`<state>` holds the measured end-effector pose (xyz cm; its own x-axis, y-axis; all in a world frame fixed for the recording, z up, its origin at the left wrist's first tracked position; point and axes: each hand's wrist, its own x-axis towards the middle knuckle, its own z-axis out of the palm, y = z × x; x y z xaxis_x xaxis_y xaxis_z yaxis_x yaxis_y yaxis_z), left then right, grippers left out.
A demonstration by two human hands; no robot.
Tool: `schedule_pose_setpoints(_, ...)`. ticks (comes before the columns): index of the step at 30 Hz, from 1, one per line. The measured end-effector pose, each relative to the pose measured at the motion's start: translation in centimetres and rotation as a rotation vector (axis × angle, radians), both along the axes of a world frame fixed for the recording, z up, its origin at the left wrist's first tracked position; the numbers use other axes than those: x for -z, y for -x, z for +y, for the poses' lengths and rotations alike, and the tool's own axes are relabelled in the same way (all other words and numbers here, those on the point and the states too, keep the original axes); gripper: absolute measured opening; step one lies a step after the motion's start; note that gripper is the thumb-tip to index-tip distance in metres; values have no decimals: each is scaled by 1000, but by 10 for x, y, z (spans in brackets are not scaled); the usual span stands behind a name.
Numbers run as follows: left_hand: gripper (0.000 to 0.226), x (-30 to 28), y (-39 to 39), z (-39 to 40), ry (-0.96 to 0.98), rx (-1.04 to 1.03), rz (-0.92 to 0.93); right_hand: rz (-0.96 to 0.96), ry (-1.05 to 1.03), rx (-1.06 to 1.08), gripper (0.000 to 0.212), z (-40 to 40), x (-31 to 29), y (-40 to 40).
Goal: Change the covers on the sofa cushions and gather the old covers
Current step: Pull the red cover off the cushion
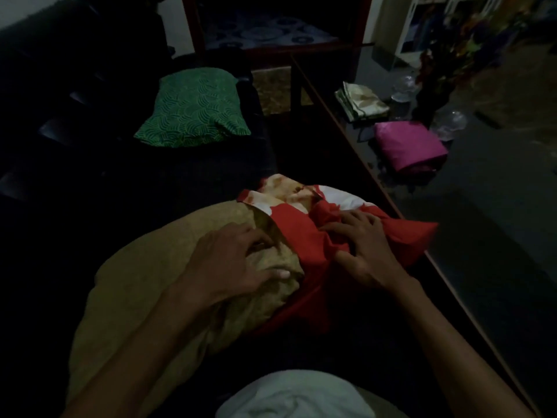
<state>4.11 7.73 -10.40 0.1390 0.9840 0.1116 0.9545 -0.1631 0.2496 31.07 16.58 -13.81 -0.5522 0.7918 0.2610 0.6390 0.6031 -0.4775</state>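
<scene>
Dim room, head view looking down at a dark sofa (90,140). A cushion (135,285) lies across the seat in front of the person, w/ a tan-gold cover over its near and left part. A red cover (304,236) is bunched over the cushion's far-right end, where white and orange-patterned fabric shows at the open edge.

Left hand (238,267) rests on the tan part next to the red edge; fingers curled, tips pressing into the tan fabric, thumb laid along it. It seems to bunch the cloth but can't tell if it's a true grip. Right hand (358,251) sits on the red cover, fingers spread and bent, digging into gathered red folds, so it's gripping red cloth.

Further back on the sofa, well apart from the hands, lies a green cushion (193,110) w/ a scalloped line pattern.

To the right runs a dark glossy table (482,224) w/ a wood edge. On it: a folded pink cloth (410,146), and behind it a folded cream-and-green cloth (361,101), the two near but not touching. Clear glass pieces (449,122) stand just beside the pink cloth, plus a dark vase w/ flowers (437,76) behind.

No brand, label or readable writing anywhere; too dark and blurred for small print. White cloth (298,396) at bottom edge, on the person's body.
</scene>
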Motion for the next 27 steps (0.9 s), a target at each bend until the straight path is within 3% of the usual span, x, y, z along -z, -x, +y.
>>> schedule_pose_setpoints(4, 54, -6, 1, 6, -78, -21, -191, -11, 96, -38, 62, -5, -10, -5)
schedule_pose_setpoints(7, 63, 6, -1, 10, -92, -73, -145, 74, 198, -92, 50, 0, -20, -11)
schedule_pose_setpoints(10, 66, 29, -10, 5, -71, -105, -112, 111, 348, -169, 52, 7, -28, -21)
schedule_pose_setpoints(14, 41, 52, -17, -7, -252, -146, -160, -5, 621, -255, 68, 14, -38, -38)
schedule_pose_setpoints(16, 26, 58, -17, -14, -339, -159, -165, 134, 703, -248, 65, 18, -41, -43)
schedule_pose_setpoints(18, 14, 62, -17, -19, -404, -168, -149, 396, 628, -54, 53, 23, -37, -39)
schedule_pose_setpoints(20, 12, 64, -18, -25, -428, -180, -152, 470, 458, 264, 44, 31, -22, -29)
schedule_pose_setpoints(22, 11, 64, -18, -30, -425, -159, -162, 348, 377, 464, 53, 40, -5, -13)
schedule_pose_setpoints(25, 6, 52, -16, -37, -380, -93, -261, 128, 397, 528, 63, 46, 6, 5)
schedule_pose_setpoints(27, 12, 38, -8, -35, -334, -104, -406, 123, 388, 550, 59, 49, 2, 12)
